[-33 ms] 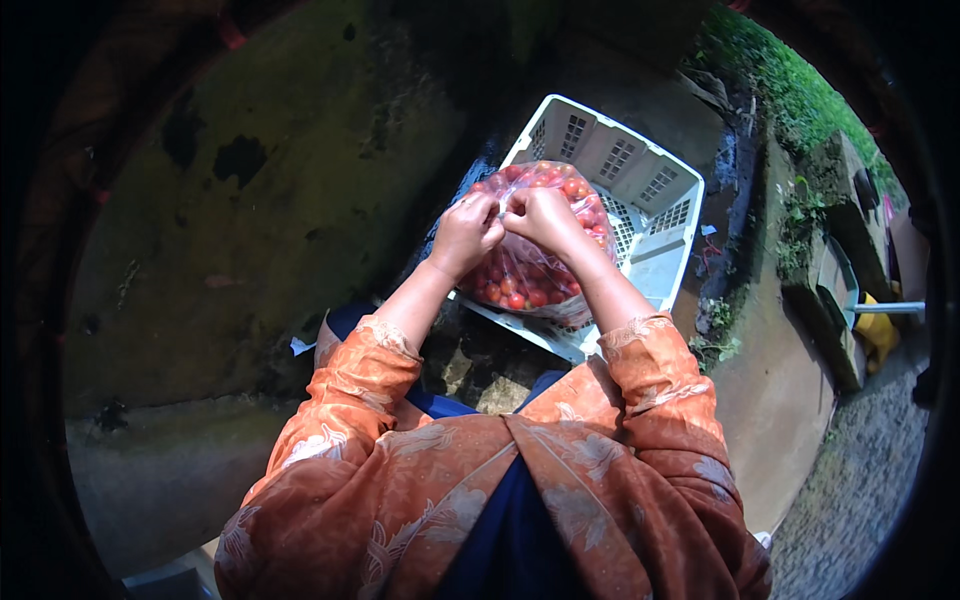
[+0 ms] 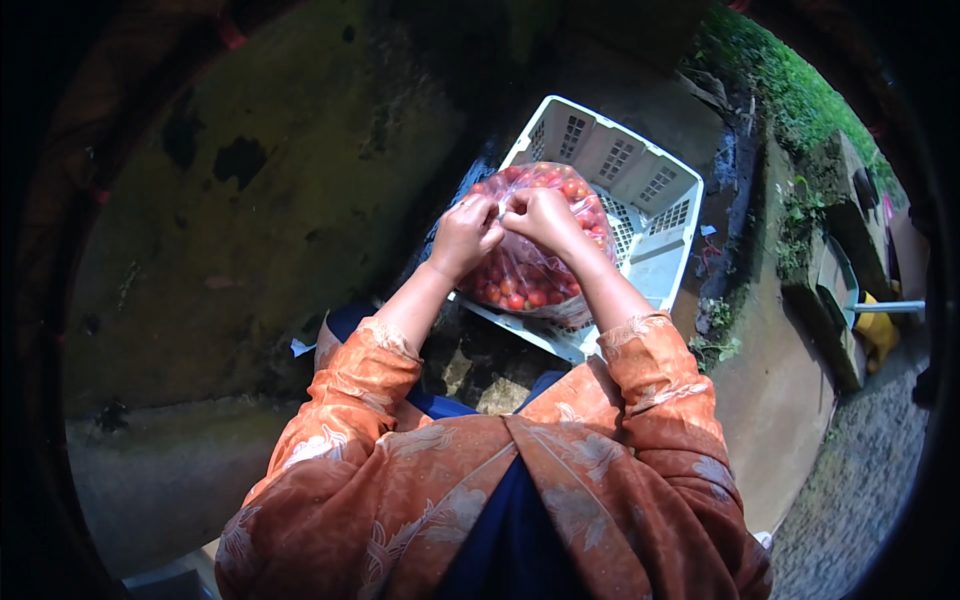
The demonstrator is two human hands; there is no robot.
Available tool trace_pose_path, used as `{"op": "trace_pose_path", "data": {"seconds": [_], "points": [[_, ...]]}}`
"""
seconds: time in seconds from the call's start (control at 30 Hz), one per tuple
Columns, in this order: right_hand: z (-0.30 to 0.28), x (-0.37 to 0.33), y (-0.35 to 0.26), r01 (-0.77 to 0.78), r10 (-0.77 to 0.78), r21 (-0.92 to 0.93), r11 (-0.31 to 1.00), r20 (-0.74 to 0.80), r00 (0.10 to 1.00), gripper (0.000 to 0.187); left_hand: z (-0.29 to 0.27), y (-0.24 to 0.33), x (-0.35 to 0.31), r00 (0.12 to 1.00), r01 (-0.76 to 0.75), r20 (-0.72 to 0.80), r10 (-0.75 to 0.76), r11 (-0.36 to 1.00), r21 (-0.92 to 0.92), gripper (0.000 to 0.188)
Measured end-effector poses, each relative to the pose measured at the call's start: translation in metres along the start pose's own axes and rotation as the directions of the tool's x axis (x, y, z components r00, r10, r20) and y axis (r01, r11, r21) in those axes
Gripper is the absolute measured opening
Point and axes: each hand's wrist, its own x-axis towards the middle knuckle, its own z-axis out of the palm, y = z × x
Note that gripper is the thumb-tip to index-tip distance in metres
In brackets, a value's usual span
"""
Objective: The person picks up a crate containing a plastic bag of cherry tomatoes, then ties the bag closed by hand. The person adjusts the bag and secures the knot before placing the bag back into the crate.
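A clear plastic bag (image 2: 530, 290) full of small red tomatoes (image 2: 515, 300) sits in the near left part of a white plastic crate (image 2: 620, 135). Over the bag, both hands meet with their fingers drawn together at its gathered top. My left hand (image 2: 464, 238) pinches the plastic from the left side. From the right, my right hand (image 2: 545, 220) is closed on the same gathered part, thumb and fingers pressed together. A small pale bit shows between the fingertips; whether it is twisted plastic or a tie, I cannot tell.
The crate, with slotted walls and a grid floor, stands tilted on dark, wet concrete (image 2: 250, 270). To the right are a concrete ledge (image 2: 770, 390), green plants (image 2: 780, 80), stone blocks (image 2: 835, 250) and a yellow object (image 2: 878, 335). A white scrap (image 2: 300, 347) lies at left.
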Motion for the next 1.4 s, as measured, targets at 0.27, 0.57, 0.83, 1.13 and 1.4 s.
{"op": "trace_pose_path", "data": {"seconds": [0.27,0.57,0.83,1.13,1.4], "points": [[0.008,-0.008,0.004,-0.098,0.125,0.263,0.960,-0.085,0.989,0.022,0.000,0.003,0.001,1.000,0.000,0.014,-0.001,0.998,0.063,0.023],[-0.013,0.000,-0.012,0.075,0.034,0.350,0.934,-0.296,0.955,0.019,0.004,-0.008,0.007,0.886,0.451,0.196,-0.420,0.879,-0.156,0.013],[0.003,-0.015,-0.023,-0.018,0.032,0.095,0.995,-0.153,0.988,0.022,-0.002,-0.003,0.003,0.812,0.583,0.227,-0.537,0.733,-0.352,0.009],[0.011,-0.004,-0.008,-0.201,0.230,0.500,0.843,0.002,0.973,0.021,0.000,0.009,-0.007,0.914,0.388,0.028,-0.405,0.852,-0.351,0.014],[0.013,-0.010,-0.011,0.027,-0.017,0.055,0.998,-0.174,0.985,0.020,-0.008,0.011,0.004,0.999,0.053,0.002,-0.054,0.984,0.170,0.023]]}}
